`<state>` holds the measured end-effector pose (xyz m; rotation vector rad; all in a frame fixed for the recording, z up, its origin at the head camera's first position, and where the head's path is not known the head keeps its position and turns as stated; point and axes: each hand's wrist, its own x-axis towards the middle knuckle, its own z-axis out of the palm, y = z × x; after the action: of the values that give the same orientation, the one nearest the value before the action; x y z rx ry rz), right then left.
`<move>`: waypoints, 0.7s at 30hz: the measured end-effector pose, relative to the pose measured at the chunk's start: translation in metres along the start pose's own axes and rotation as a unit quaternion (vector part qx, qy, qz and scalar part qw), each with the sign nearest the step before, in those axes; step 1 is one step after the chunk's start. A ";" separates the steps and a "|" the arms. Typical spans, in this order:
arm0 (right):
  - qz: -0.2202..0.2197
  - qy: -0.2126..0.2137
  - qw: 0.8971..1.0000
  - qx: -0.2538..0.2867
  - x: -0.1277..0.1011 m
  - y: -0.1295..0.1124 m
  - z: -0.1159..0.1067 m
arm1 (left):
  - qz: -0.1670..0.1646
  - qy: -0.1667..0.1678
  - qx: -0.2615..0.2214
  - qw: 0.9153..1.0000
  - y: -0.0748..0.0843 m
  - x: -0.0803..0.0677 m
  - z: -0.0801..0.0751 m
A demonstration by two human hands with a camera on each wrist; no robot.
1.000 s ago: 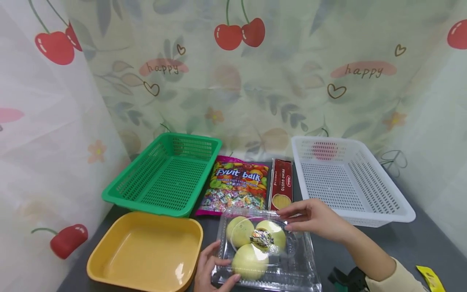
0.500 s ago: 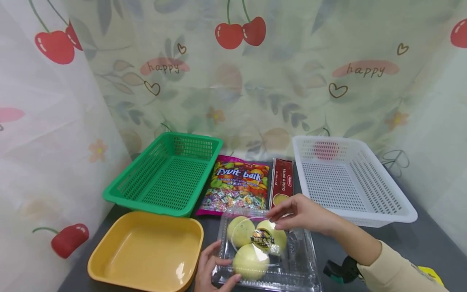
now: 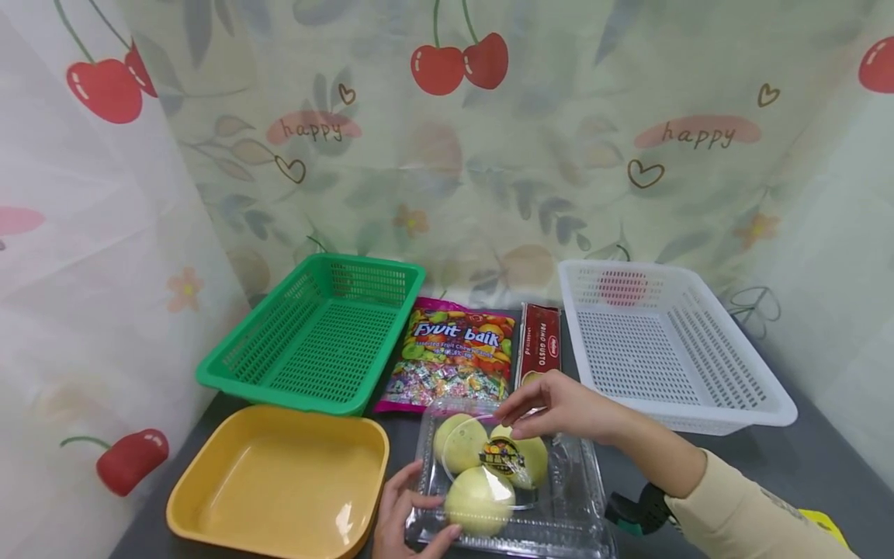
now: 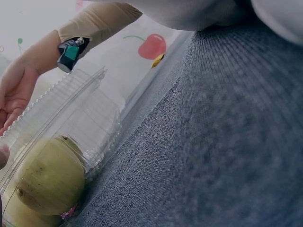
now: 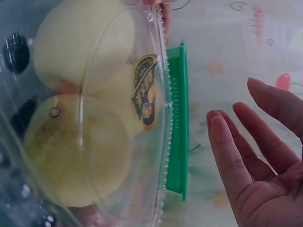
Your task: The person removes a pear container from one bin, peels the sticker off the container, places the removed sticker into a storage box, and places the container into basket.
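Dark grey worktop (image 3: pixel 782 458), cherry-print curtain backdrop (image 3: pixel 489 155) behind. White perforated plastic basket (image 3: pixel 757 404) back right, green perforated plastic basket (image 3: pixel 230 371) back left, shallow yellow plastic tray (image 3: pixel 209 485) front left. Colourful bag of fruit candy (image 3: pixel 450 353) and a slim red pasta packet (image 3: pixel 541 341) lie between the baskets.

Clear plastic clamshell box (image 3: pixel 580 505) sits front centre, just right of the yellow tray, with three pale green round fruits (image 3: pixel 478 501) inside and a round sticker (image 3: pixel 501 456) on the domed lid.

My left hand (image 3: pixel 405 512) steadies the box's near-left corner, thumb and a fingertip pressed on the lid edge, fingers mostly straight. My right hand (image 3: pixel 566 407) hovers at the far edge over the lid, fingers loosely extended, holding nothing; the wrist view shows the palm open.

Handling judgement: thin shell, flexes and crackles, slick surface; the three fruits make it moderately heavy and free to roll. The dome would likely dent. Better grip on the stiffer ribbed rim at two opposite sides, kept level.
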<state>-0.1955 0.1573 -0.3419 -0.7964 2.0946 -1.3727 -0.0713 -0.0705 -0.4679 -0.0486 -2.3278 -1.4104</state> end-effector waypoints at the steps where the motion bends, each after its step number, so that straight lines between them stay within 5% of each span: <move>1: 0.005 -0.001 1.000 -0.002 0.001 0.000 0.000 | -0.001 -0.001 0.000 1.000 0.000 0.000 0.000; 6: 0.031 0.002 0.999 -0.029 0.009 0.003 0.000 | 0.004 -0.001 0.000 1.000 0.000 0.000 0.000; 13: 0.054 0.005 0.997 -0.062 0.015 0.011 -0.004 | -0.031 -0.015 -0.011 0.999 0.004 0.000 0.000; 21: 0.065 -0.033 0.996 -0.057 0.020 0.012 -0.005 | 0.006 -0.002 -0.001 1.000 -0.001 0.000 0.000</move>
<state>-0.2152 0.1499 -0.3528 -0.7257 2.1495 -1.1518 -0.0712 -0.0710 -0.4686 -0.0675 -2.3255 -1.4089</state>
